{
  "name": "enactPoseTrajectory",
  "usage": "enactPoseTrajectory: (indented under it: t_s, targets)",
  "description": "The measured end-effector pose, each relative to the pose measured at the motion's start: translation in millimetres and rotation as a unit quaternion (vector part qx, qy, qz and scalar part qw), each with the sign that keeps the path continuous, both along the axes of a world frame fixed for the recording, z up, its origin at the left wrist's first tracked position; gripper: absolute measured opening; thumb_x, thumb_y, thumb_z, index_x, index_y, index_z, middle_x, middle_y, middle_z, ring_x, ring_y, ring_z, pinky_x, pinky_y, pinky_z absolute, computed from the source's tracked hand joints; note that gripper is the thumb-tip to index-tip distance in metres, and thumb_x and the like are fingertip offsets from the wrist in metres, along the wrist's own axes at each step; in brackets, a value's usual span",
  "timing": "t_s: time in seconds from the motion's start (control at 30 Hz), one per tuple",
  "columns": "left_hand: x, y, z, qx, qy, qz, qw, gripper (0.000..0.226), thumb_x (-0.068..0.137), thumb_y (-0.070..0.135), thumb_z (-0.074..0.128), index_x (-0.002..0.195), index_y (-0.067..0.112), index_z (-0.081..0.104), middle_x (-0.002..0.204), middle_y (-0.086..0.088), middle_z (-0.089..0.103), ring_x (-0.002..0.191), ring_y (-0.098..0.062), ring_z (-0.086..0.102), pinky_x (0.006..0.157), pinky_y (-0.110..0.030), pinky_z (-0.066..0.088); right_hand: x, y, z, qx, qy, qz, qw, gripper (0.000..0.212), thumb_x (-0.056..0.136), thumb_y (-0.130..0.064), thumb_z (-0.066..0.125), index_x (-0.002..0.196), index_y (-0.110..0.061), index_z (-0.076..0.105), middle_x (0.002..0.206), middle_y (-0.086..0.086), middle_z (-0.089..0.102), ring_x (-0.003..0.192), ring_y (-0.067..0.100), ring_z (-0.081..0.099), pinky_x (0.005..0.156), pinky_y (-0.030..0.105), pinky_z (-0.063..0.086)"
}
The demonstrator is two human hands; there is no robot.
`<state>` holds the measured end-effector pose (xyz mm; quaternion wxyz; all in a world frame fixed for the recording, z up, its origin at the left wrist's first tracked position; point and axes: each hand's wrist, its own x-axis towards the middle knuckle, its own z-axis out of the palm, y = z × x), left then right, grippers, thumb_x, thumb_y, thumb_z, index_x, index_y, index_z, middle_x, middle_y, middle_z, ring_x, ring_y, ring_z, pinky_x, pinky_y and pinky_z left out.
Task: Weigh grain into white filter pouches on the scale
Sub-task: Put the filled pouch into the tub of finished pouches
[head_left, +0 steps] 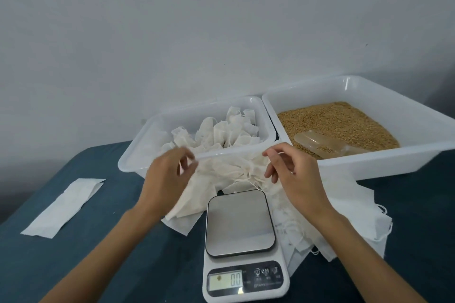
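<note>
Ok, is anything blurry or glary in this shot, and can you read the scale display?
Head view: the left hand is motion-blurred at the fingers; soft glare on the scale platform; the display shows 0.0; wide-angle bending curves the grain tray rim.

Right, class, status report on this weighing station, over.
Both hands, left and right, working the loose pouches. Scale bare, reading zero. Scoop lies in the grain.

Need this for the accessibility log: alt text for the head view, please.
Two bare hands, left hand and right hand, pick at a pile of white filter pouches behind an empty scale reading zero. Beyond stand a tray of pouches and a tray of grain with a scoop.
</note>
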<state>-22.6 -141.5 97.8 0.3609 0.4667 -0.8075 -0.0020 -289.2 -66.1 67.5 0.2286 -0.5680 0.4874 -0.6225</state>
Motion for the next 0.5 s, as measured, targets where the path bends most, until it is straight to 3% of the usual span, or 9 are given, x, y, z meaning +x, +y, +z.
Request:
enactPoseTrajectory:
  t_s: [0.07,0.2,0.27,0.33,0.4,0.5]
  targets:
    - [14.3,26.1,-19.0,0.049,-0.051,0.005,0.997,0.015,0.091,0.026,0.08,0.088,0.026,0.066,0.08,0.015,0.057,0.07,-0.008,0.054,0.064,-0.034,0.048,1.8,0.6,0.1,-0.001,0.003,0.006,1.0,0.019,0.103,-0.027,0.056,0.094,-0.019,0.069,0.067,0.0,0.069,0.058,0.018,0.064,0.061,0.026,0.053]
    - [39.6,36.8,-48.7,0.124,-0.174,0.064,0.975,0.034,0.094,0.041,0.075,0.123,0.025,0.065,0.119,0.013,0.056,0.102,-0.012,0.057,0.078,-0.032,0.05,4.5,1.0,-0.9,0.004,0.004,0.014,1.0,0.018,0.103,-0.027,0.056,0.093,-0.02,0.069,0.066,-0.001,0.069,0.057,0.018,0.063,0.061,0.026,0.053]
    - [41.6,32.8,-50.8,0.132,-0.213,0.1,0.963,0.031,0.102,0.039,0.065,0.127,0.021,0.063,0.125,0.008,0.056,0.112,-0.017,0.058,0.083,-0.035,0.052,4.3,0.8,-1.8,0.006,0.005,0.015,1.0,0.018,0.103,-0.028,0.055,0.094,-0.021,0.069,0.066,-0.001,0.069,0.057,0.017,0.063,0.061,0.025,0.053]
    - [41.8,30.0,-50.6,0.124,-0.204,0.114,0.964,0.02,0.106,0.027,0.057,0.116,0.014,0.069,0.117,0.004,0.061,0.107,-0.023,0.06,0.08,-0.039,0.052,5.2,0.5,-2.9,0.008,0.007,0.014,1.0,0.019,0.103,-0.029,0.055,0.094,-0.021,0.069,0.067,-0.001,0.069,0.056,0.016,0.063,0.06,0.025,0.053]
    - [42.9,29.0,-50.6,0.098,-0.177,0.116,0.972,0.018,0.105,0.014,0.057,0.094,0.006,0.07,0.093,0.0,0.063,0.085,-0.027,0.06,0.067,-0.042,0.049,6.5,0.5,-3.5,0.012,0.007,0.018,1.0,0.019,0.103,-0.03,0.055,0.094,-0.021,0.069,0.066,0.0,0.07,0.056,0.016,0.063,0.06,0.026,0.053]
    - [46.8,32.2,-48.9,0.083,-0.12,0.104,0.984,0.036,0.098,0.004,0.068,0.067,0.004,0.049,0.061,0.001,0.042,0.056,-0.023,0.036,0.053,-0.039,0.032,9.1,1.3,-3.9,0.014,0.005,0.033,0.999,0.021,0.103,-0.032,0.055,0.095,-0.02,0.069,0.066,-0.001,0.07,0.056,0.012,0.063,0.06,0.019,0.051]
